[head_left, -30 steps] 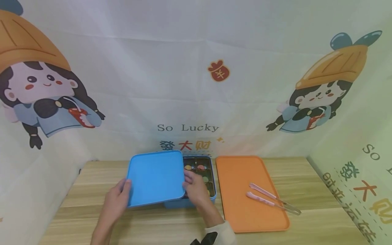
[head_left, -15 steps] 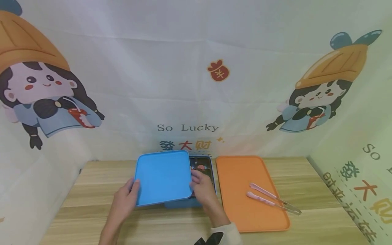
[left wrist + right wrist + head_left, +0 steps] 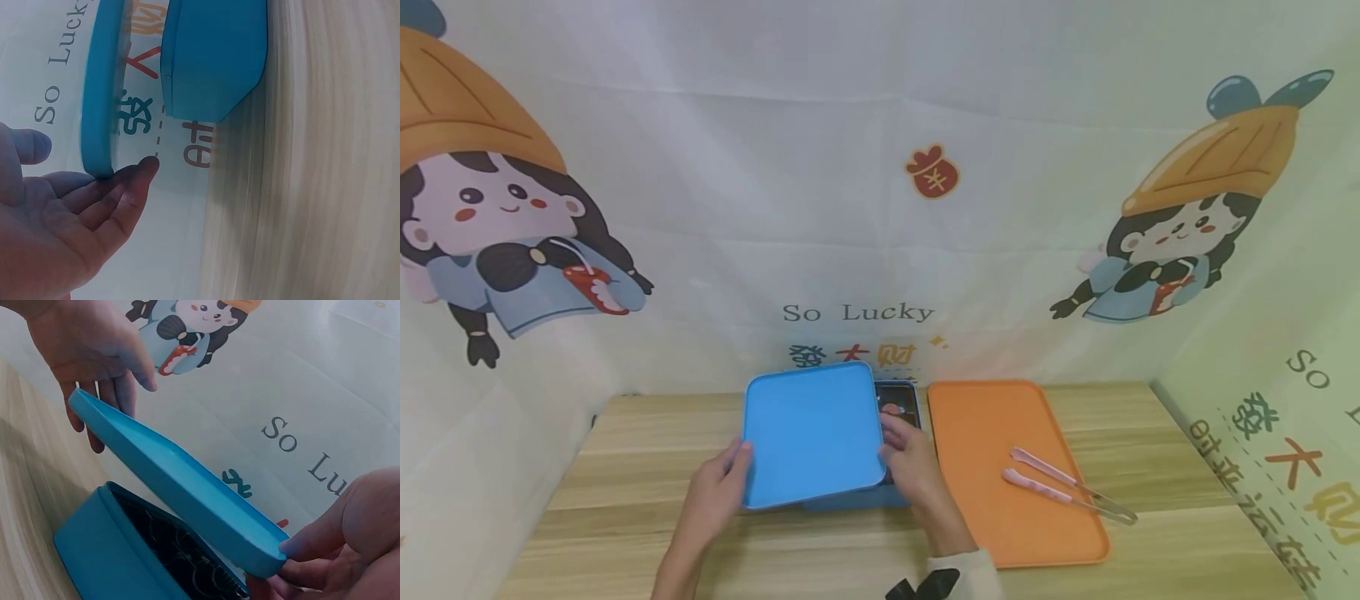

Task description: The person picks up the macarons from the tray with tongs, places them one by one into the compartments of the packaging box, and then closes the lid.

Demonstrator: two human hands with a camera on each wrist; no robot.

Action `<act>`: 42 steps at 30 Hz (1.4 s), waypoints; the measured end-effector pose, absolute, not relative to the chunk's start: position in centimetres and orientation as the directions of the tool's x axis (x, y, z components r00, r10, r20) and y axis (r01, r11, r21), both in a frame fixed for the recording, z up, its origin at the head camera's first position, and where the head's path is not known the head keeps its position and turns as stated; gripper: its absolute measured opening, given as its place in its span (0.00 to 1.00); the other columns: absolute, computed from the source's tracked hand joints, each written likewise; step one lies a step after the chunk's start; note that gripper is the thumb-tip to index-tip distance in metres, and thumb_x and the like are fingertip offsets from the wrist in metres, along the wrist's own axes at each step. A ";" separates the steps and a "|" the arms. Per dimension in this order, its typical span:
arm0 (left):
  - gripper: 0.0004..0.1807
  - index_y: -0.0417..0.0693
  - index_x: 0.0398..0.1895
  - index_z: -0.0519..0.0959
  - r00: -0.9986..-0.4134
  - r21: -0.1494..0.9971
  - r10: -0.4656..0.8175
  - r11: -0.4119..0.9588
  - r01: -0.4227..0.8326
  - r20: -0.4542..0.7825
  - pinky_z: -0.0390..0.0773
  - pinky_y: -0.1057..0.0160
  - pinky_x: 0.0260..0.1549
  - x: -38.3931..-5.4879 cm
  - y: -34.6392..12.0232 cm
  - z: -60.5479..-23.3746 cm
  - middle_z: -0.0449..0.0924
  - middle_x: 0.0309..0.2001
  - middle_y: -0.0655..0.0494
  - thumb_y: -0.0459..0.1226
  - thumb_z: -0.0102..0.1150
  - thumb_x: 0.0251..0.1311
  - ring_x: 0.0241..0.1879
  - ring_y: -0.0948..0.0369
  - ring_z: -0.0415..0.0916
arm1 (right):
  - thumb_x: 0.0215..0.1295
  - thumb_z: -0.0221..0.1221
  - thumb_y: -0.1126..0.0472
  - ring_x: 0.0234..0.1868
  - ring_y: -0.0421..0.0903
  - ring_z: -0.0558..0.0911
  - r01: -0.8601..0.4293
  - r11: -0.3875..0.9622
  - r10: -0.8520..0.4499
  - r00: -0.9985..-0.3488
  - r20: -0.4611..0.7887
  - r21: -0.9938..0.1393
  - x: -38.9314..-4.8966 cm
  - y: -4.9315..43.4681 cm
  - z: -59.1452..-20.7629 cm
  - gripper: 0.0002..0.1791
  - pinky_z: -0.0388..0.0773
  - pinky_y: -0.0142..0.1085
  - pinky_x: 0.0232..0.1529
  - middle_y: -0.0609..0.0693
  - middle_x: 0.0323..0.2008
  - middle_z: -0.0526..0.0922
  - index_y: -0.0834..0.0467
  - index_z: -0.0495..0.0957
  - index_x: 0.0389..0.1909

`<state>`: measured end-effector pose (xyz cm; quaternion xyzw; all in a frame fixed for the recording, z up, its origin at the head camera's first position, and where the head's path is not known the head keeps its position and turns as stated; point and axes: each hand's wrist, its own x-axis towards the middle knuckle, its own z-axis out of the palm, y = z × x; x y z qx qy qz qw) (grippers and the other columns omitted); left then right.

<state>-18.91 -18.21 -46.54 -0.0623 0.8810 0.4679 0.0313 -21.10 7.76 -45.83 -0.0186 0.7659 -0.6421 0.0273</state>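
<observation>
A blue rectangular lid (image 3: 816, 437) is held tilted above a blue box (image 3: 865, 498), covering most of it in the head view. My right hand (image 3: 917, 462) pinches the lid's right edge, thumb on top of the rim and fingers beneath. At the opposite edge, my left hand (image 3: 715, 492) supports the lid on extended fingers, and its thumb (image 3: 31, 147) stands apart from the rim. A gap separates lid and box in the right wrist view. Inside the box is a dark divided insert (image 3: 172, 544); a reddish round piece (image 3: 891, 409) shows in one compartment.
Right of the box lies an orange tray (image 3: 1000, 525). Tongs (image 3: 1067, 487) with pink handles rest across it, their metal end over its right edge. A printed cloth (image 3: 880, 208) hangs behind the wooden table (image 3: 805, 558).
Both hands have carried the lid to the right, so it covers more of the box. The tray and tongs have stayed put.
</observation>
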 end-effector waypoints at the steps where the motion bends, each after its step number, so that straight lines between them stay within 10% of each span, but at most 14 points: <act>1: 0.38 0.32 0.74 0.56 -0.990 0.824 -0.082 0.549 -0.139 -0.112 0.52 0.42 0.72 -18.9 -18.2 -46.5 0.55 0.74 0.37 0.56 0.29 0.77 0.74 0.40 0.51 | 0.67 0.50 0.77 0.61 0.61 0.76 0.015 0.186 -0.044 -0.999 -0.023 -0.982 -21.1 7.9 -45.7 0.26 0.81 0.45 0.56 0.66 0.62 0.75 0.67 0.71 0.66; 6: 0.38 0.36 0.74 0.59 -0.991 0.843 -0.088 0.521 -0.131 -0.100 0.53 0.43 0.73 -18.8 -17.9 -46.3 0.57 0.75 0.40 0.58 0.32 0.76 0.75 0.42 0.52 | 0.68 0.51 0.75 0.49 0.51 0.74 0.053 0.232 0.025 -0.998 -0.049 -0.971 -21.1 8.5 -45.0 0.26 0.73 0.28 0.29 0.57 0.56 0.72 0.58 0.74 0.66; 13: 0.38 0.39 0.71 0.66 -0.991 0.866 -0.121 0.490 -0.104 -0.051 0.69 0.42 0.62 -18.7 -17.7 -45.9 0.67 0.65 0.41 0.60 0.35 0.74 0.66 0.43 0.65 | 0.72 0.53 0.66 0.53 0.50 0.77 0.042 0.280 0.070 -0.997 -0.023 -0.959 -21.2 9.2 -44.4 0.20 0.79 0.39 0.50 0.54 0.51 0.80 0.53 0.79 0.62; 29: 0.36 0.43 0.69 0.70 -0.991 0.856 -0.127 0.516 -0.033 0.038 0.73 0.63 0.42 -18.7 -17.6 -45.1 0.73 0.61 0.46 0.60 0.37 0.74 0.51 0.53 0.70 | 0.72 0.55 0.64 0.50 0.49 0.80 0.006 0.276 0.099 -0.995 0.022 -0.961 -21.0 9.4 -44.0 0.19 0.82 0.42 0.51 0.53 0.48 0.83 0.52 0.80 0.60; 42: 0.31 0.40 0.61 0.78 -0.977 0.877 -0.161 0.479 0.046 0.140 0.74 0.39 0.59 -18.8 -17.0 -44.9 0.79 0.59 0.42 0.55 0.41 0.75 0.61 0.44 0.75 | 0.72 0.55 0.64 0.54 0.53 0.81 -0.011 0.227 0.109 -0.993 0.037 -0.974 -21.2 9.9 -43.8 0.20 0.84 0.43 0.46 0.55 0.57 0.82 0.51 0.78 0.63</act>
